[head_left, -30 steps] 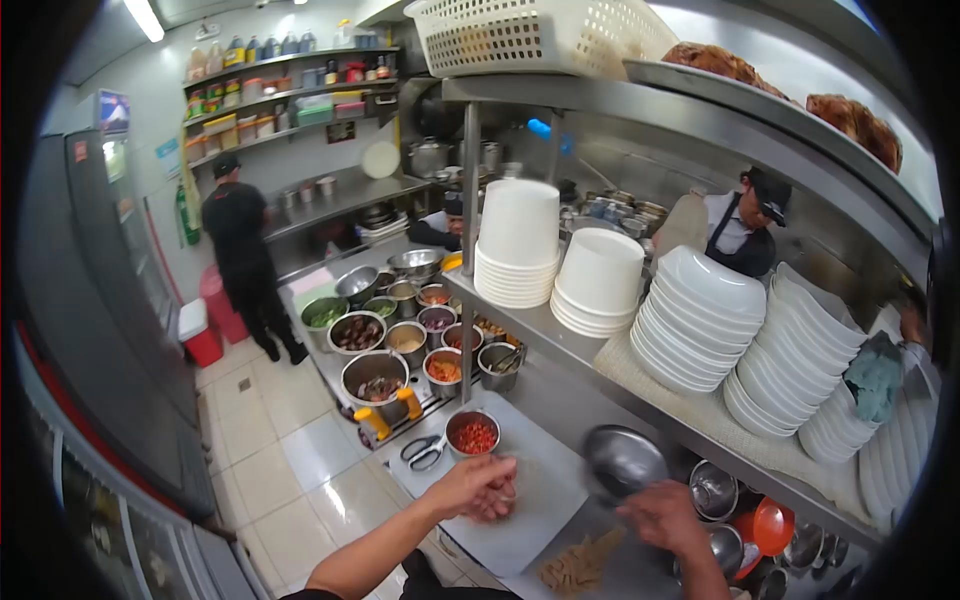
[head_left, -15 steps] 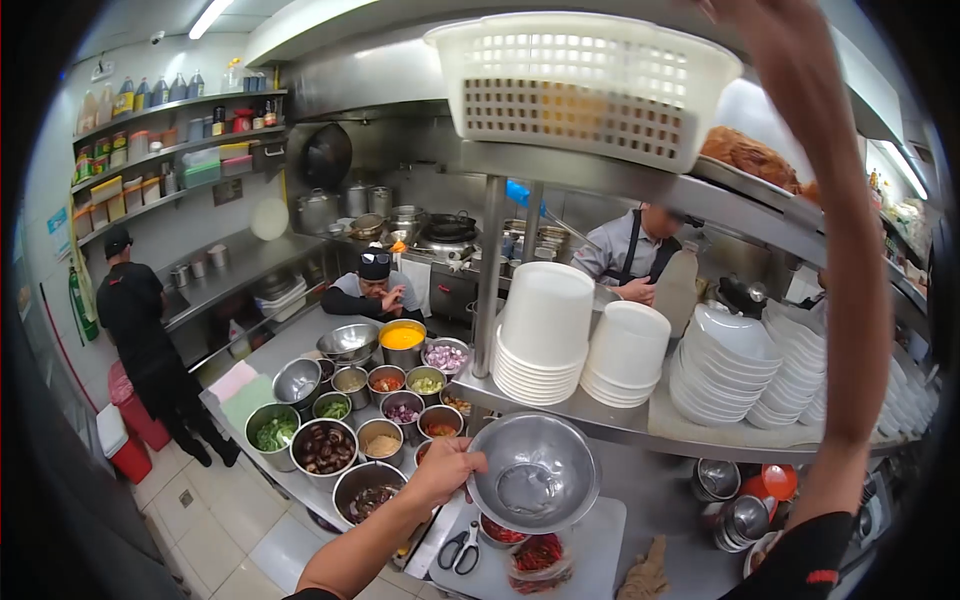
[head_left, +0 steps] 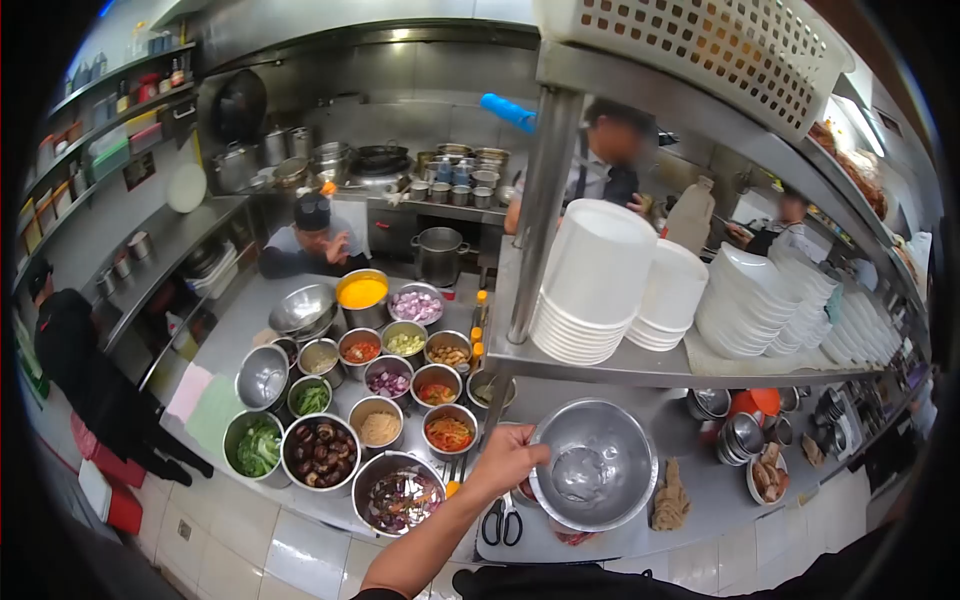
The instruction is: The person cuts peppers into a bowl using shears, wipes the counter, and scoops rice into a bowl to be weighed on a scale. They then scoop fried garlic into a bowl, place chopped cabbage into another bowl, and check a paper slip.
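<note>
My left hand [head_left: 513, 460] grips the rim of a shiny metal bowl [head_left: 595, 428], thumb over its left edge. The bowl tilts toward me, and its inside shows only reflections. It hangs over the front of the counter and covers most of a cutting board [head_left: 490, 552]. Black-handled scissors [head_left: 502, 521] lie just left of the bowl, and a crumpled brown cloth [head_left: 671, 496] is to its right. A pot of dark red onion pieces in liquid [head_left: 399, 494] stands beside my left forearm. My right hand is out of the picture.
Several metal pots of cut vegetables, among them mushrooms [head_left: 320, 452], crowd the counter on the left. White tubs [head_left: 590, 270] and stacked bowls [head_left: 745, 300] fill the shelf ahead. A plastic basket [head_left: 700, 45] sits above. People stand behind the counter and at far left [head_left: 95, 360].
My right arm, raised high toward the upper shelf before, has left the picture. My view has turned to the right and lower. My left hand still holds the bowl.
</note>
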{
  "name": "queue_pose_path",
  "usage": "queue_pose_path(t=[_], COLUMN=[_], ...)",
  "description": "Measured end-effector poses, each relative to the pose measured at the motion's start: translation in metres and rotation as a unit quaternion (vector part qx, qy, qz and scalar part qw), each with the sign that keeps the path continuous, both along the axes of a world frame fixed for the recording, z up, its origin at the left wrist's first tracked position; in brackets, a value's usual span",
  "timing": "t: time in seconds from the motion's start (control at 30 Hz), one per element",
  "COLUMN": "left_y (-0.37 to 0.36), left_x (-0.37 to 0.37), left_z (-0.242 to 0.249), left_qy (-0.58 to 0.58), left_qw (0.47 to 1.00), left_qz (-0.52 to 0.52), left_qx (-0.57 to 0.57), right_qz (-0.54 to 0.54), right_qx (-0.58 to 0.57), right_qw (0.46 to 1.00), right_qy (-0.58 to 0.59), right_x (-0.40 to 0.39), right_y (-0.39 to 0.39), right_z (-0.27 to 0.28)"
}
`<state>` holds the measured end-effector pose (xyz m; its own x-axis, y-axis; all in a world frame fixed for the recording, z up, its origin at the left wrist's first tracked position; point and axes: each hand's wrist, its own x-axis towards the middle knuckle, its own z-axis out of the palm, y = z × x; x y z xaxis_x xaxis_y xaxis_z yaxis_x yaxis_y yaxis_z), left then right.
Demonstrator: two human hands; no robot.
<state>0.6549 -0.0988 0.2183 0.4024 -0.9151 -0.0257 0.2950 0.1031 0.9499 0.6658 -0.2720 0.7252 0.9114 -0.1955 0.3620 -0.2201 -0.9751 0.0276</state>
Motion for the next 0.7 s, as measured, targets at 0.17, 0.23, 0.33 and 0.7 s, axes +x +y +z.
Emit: queue_pose_path(t=[0.17,0.23,0.33,0.7], left_y=[0.003,0.005,0.008,0.015], left_x=[0.017,0.02,0.023,0.013], left_z=[0.038,0.04,0.039,0.034], left_qy=[-0.007,-0.021,-0.015,0.012], left_qw=[1.0,1.0,0.999,0.999], left_qz=[-0.018,-0.017,-0.034,-0.047], left_qx=[-0.004,0.008,0.017,-0.005], right_qz=[-0.013,-0.016,-0.022,-0.072], right_qx=[0.0,0.002,0.006,0.001], right_qw=[1.0,1.0,0.999,0.995], right_qy=[0.019,0.024,0.032,0.074], right_x=[0.001,0.0,-0.001,-0.047], right_y=[-0.004,-0.006,-0.009,-0.02], right_z=[-0.005,-0.006,-0.007,-0.037])
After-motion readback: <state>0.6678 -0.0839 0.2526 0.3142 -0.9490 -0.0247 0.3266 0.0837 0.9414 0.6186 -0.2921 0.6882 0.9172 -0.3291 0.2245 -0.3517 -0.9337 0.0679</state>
